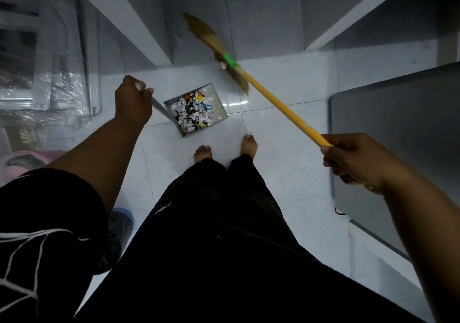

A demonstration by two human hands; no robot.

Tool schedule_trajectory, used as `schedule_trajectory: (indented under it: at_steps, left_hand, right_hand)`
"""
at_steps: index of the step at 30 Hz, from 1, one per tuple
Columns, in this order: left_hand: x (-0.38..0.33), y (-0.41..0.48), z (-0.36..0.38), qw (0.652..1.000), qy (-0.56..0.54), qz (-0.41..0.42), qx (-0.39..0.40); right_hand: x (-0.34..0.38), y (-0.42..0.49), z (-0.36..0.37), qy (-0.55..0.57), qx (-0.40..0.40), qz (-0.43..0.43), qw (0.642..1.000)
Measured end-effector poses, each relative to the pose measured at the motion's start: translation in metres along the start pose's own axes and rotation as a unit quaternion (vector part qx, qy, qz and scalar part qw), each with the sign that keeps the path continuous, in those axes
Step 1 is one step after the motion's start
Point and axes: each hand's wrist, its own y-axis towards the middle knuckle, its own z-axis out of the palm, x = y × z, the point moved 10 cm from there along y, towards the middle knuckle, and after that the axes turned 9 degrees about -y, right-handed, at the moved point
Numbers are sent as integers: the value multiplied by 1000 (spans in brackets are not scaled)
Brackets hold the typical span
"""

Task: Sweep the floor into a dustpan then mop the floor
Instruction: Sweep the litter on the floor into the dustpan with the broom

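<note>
Most sweeping looks done on the tiled floor; mopping remains, we judge. Our right hand grips the broom by its yellow handle end, its long axis diagonal, bristles pointing up-left. Our left hand grips the dustpan by its handle; it sits before our feet, mouth rightward, holding paper scraps.

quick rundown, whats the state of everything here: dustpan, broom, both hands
dustpan: down at the floor in front of the bare feet, loaded
paper scraps: piled inside the dustpan
broom: held at a slant, bristle head blurred, beyond the dustpan's open edge
left hand: fingers curled round the top of the dustpan's handle
right hand: fingers curled round the end of the broom's yellow handle
</note>
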Motion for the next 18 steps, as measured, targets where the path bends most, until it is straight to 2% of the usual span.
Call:
schedule_trajectory:
  at_steps: [3,8,14,18]
  left_hand:
    - [15,-7,-20,999,29,-27,-31]
    - [50,-20,-41,994,-33,-61,-80]
    - [72,-26,-37,991,-42,-86,-97]
    - [83,-24,-37,988,-63,-101,-102]
  right_hand:
    - [11,27,-13,-51,-42,-1,998]
    - [28,89,6,-127,-71,16,989]
    - [49,119,73,-222,9,33,974]
    - [51,92,79,-207,61,21,976]
